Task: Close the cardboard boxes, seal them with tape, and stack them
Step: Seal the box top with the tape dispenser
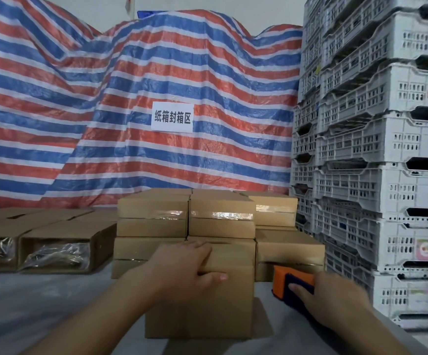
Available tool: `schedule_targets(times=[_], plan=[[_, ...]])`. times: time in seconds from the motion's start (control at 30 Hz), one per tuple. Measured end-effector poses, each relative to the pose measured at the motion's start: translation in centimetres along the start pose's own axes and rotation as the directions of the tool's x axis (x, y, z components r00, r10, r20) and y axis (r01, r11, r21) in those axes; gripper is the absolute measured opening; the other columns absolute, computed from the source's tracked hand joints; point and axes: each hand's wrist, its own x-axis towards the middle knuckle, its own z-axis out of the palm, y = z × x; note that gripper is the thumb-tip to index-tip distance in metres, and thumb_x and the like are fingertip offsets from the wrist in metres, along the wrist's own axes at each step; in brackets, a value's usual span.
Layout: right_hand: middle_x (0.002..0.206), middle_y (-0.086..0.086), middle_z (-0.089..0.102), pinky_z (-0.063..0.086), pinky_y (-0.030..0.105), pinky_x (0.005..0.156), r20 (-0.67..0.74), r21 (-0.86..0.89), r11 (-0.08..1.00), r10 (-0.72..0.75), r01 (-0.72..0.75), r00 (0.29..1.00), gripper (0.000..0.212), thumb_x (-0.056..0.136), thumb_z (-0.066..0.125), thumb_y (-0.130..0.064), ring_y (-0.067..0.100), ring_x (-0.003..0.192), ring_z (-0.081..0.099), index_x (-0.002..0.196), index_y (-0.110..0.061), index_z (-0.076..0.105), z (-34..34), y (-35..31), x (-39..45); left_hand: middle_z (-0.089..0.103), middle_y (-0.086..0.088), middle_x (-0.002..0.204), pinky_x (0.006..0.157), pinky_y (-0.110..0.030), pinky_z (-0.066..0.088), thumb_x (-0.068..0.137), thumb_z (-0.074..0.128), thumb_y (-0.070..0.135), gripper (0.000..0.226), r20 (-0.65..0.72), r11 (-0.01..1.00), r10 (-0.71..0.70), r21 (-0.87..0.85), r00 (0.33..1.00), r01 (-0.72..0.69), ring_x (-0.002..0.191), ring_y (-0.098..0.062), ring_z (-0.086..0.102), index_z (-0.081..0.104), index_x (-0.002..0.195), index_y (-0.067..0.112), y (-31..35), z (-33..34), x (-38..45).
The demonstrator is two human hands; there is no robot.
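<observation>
Nearest me, a closed cardboard box (199, 301) sits on the grey desk (28, 303), pushed against the stack of taped boxes (222, 216). My left hand (182, 267) lies over its top far edge, fingers curled over the rim, thumb on the front face. My right hand (335, 301) grips the orange-and-blue tape dispenser (293, 281) just right of the box. Open boxes (54, 249) lie left; white crates (376, 149) are stacked right.

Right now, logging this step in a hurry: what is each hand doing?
Left hand: grips the top edge of the near cardboard box.
Right hand: holds the orange-and-blue tape dispenser.
</observation>
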Motion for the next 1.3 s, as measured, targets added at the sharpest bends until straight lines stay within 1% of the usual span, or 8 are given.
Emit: schedule_targets(times=[0.3, 0.4, 0.57, 0.67, 0.73, 0.9, 1.03, 1.3], plan=[[0.066, -0.011, 0.057, 0.035, 0.023, 0.045, -0.080, -0.026, 0.999, 0.023, -0.026, 0.996, 0.067, 0.082, 0.023, -0.087, 0.002, 0.056, 0.051, 0.076, -0.030, 0.059, 0.0, 0.1, -0.2, 0.036, 0.005, 0.155, 0.111, -0.038, 0.029, 0.087, 0.029, 0.080, 0.085, 0.009, 0.995, -0.026, -0.098, 1.000, 0.027, 0.136, -0.016, 0.038, 0.020, 0.154, 0.029, 0.2, -0.4, -1.6], [0.056, -0.001, 0.060, 0.039, 0.024, 0.046, -0.012, 0.268, 0.957, 0.115, -0.108, 0.993, 0.077, 0.084, 0.032, -0.084, 0.011, 0.051, 0.058, 0.062, -0.016, 0.061, -2.9, 0.1, 1.5, 0.052, 0.005, 0.140, 0.103, -0.036, 0.039, 0.087, 0.023, 0.080, 0.079, 0.068, 0.917, -0.067, -0.388, 0.995, 0.088, 0.124, -0.016, 0.049, 0.030, 0.149, 0.033, -0.2, -1.0, -1.5], [0.059, 0.012, 0.071, 0.045, 0.025, 0.049, 0.098, 0.909, 0.400, 0.065, -0.116, 0.993, 0.064, 0.086, 0.056, -0.067, 0.021, 0.046, 0.065, 0.066, -0.008, 0.072, -10.1, -2.8, 3.1, 0.052, 0.008, 0.141, 0.116, -0.043, 0.026, 0.087, 0.016, 0.079, 0.074, 0.146, 0.568, -0.136, -0.799, 0.980, 0.197, 0.131, -0.014, 0.045, 0.048, 0.139, 0.037, -1.1, -2.5, -1.8], [0.076, 0.010, 0.075, 0.056, 0.028, 0.053, 0.142, 0.988, -0.030, -0.173, -0.149, 0.975, 0.045, 0.074, 0.069, -0.060, 0.020, 0.059, 0.070, 0.081, -0.016, 0.079, -12.3, -6.2, 4.0, 0.060, 0.011, 0.128, 0.111, -0.036, 0.028, 0.093, 0.014, 0.074, 0.070, 0.154, 0.473, -0.163, -0.854, 0.974, 0.215, 0.120, -0.006, 0.051, 0.059, 0.125, 0.032, -1.2, -3.2, -2.0], [0.078, 0.010, 0.074, 0.056, 0.029, 0.052, 0.133, 0.975, -0.131, -0.297, -0.178, 0.946, 0.041, 0.071, 0.072, -0.056, 0.021, 0.060, 0.071, 0.081, -0.017, 0.080, -12.7, -8.5, 4.5, 0.065, 0.009, 0.121, 0.104, -0.033, 0.030, 0.094, 0.011, 0.072, 0.074, 0.147, 0.429, -0.186, -0.877, 0.972, 0.215, 0.116, -0.007, 0.054, 0.062, 0.122, 0.027, -1.4, -3.4, -1.9], [0.073, 0.010, 0.074, 0.054, 0.026, 0.049, 0.196, 0.973, -0.012, -0.481, -0.230, 0.855, 0.044, 0.069, 0.077, -0.058, 0.020, 0.055, 0.070, 0.079, -0.016, 0.081, -12.6, -12.3, 4.7, 0.075, -0.007, 0.104, 0.083, -0.024, 0.048, 0.098, 0.010, 0.066, 0.085, 0.124, 0.090, -0.328, -0.983, 0.936, 0.162, 0.098, -0.015, 0.070, 0.071, 0.107, 0.007, -2.1, -3.2, -1.6], [0.070, 0.010, 0.074, 0.052, 0.022, 0.043, 0.225, 0.974, 0.097, -0.473, -0.204, 0.852, 0.057, 0.063, 0.077, -0.058, 0.017, 0.049, 0.068, 0.090, -0.008, 0.076, -13.2, -13.1, 4.9, 0.075, -0.014, 0.101, 0.105, -0.039, 0.041, 0.094, 0.010, 0.073, 0.096, 0.157, -0.214, -0.346, -0.973, 0.925, 0.085, 0.103, -0.025, 0.069, 0.070, 0.105, -0.001, -3.2, -3.1, -1.7], [0.085, 0.014, 0.077, 0.055, 0.023, 0.051, 0.264, 0.959, 0.229, -0.516, -0.166, 0.815, 0.069, 0.065, 0.072, -0.056, 0.019, 0.062, 0.073, 0.111, -0.005, 0.066, -14.0, -14.1, 5.2, 0.075, -0.014, 0.103, 0.072, -0.023, 0.042, 0.096, 0.040, 0.060, 0.069, 0.163, -0.336, -0.327, -0.941, 0.931, 0.047, 0.097, -0.022, 0.072, 0.069, 0.113, 0.000, -3.3, -3.9, -2.4]])
